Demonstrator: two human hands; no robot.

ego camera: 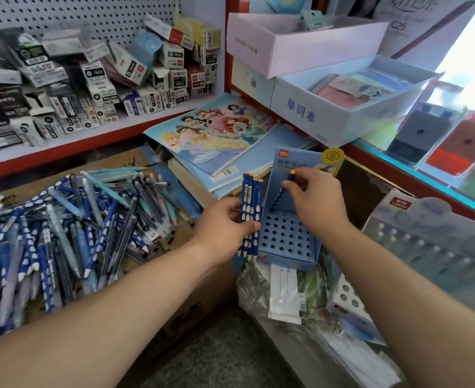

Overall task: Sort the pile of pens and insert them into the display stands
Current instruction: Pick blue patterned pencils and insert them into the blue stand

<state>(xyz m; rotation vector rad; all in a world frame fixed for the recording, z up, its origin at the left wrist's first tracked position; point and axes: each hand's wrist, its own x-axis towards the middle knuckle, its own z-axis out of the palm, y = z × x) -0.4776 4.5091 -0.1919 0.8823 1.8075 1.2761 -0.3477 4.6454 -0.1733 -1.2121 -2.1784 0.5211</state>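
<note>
A stationery shop corner: a pegboard shelf (62, 18) at ten o'clock carries stacks of small refill boxes (104, 79). Picture books (216, 135) lie in a slanted heap at twelve o'clock, with a pale blue carton (342, 107) up at one o'clock. At nine o'clock a pile of pens (62, 228) sprawls over the top of a cardboard box (180, 312) (blue barrels with white dots, mixed among clear and pale ones). The blue display stand (286, 263) sits at the centre, on the three-o'clock side of the pile, its holed tray facing up.

The left hand (219, 228) is wrapped round a bundle of dotted pencils (250, 194), held upright with the sharpened tips down, just beside the stand's left wall. The right hand (317, 203) pinches a single pencil (278, 198) near its orange end. The pencil leans, with its tip at a back-left hole of the tray. The hands are apart, each clamped on its own load. A grey-blue second stand (426, 247) lies at four o'clock.
</note>
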